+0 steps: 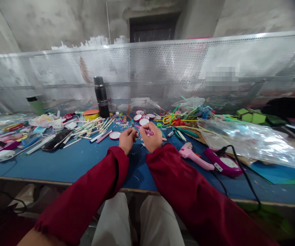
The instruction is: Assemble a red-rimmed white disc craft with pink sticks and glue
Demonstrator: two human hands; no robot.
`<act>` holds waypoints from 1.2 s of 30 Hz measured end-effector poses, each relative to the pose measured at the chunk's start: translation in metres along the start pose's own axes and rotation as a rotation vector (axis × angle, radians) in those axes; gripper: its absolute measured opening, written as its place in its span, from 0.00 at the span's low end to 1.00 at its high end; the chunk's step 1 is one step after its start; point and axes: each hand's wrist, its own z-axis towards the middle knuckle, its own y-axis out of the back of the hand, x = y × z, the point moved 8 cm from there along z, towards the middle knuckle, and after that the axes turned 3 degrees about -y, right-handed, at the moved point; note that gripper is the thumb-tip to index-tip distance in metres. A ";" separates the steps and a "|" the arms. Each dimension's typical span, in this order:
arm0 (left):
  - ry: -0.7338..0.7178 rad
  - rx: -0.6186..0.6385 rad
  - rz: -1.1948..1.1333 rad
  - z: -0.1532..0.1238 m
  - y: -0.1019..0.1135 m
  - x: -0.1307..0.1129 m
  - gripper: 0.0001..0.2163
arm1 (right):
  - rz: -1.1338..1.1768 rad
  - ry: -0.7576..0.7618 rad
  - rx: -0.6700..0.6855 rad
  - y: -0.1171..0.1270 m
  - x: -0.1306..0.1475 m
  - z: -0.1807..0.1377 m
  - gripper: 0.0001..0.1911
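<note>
Both my hands rest on the blue table (68,164), close together, in dark red sleeves. My right hand (151,138) is closed around a pink pen-like tool (145,130) that points left toward the other hand. My left hand (127,139) is pinched shut on something small that I cannot make out, its fingertips almost touching the tool's tip. Small white and red round discs (143,121) lie just beyond my hands.
A black flask (101,97) stands at the back by a perforated metal screen (163,68). Sticks, pens and a phone (57,139) litter the left. A pink glue gun (195,157), a purple device with black cable (224,164) and a plastic bag (252,140) lie right.
</note>
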 end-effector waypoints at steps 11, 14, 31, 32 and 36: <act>0.000 0.002 -0.018 -0.001 -0.001 -0.002 0.08 | 0.007 0.016 0.013 -0.001 0.002 -0.001 0.07; -0.010 0.018 -0.003 -0.001 -0.002 -0.003 0.09 | 0.012 0.016 0.030 -0.003 0.002 -0.001 0.07; -0.008 -0.003 0.011 -0.001 0.001 0.000 0.08 | 0.002 0.003 -0.016 0.002 0.003 0.001 0.07; -0.008 -0.003 0.011 -0.001 0.001 0.000 0.08 | 0.010 0.009 -0.007 0.001 0.003 0.001 0.07; -0.004 0.003 0.014 -0.001 0.000 -0.001 0.09 | 0.021 0.016 0.020 -0.001 0.004 0.001 0.07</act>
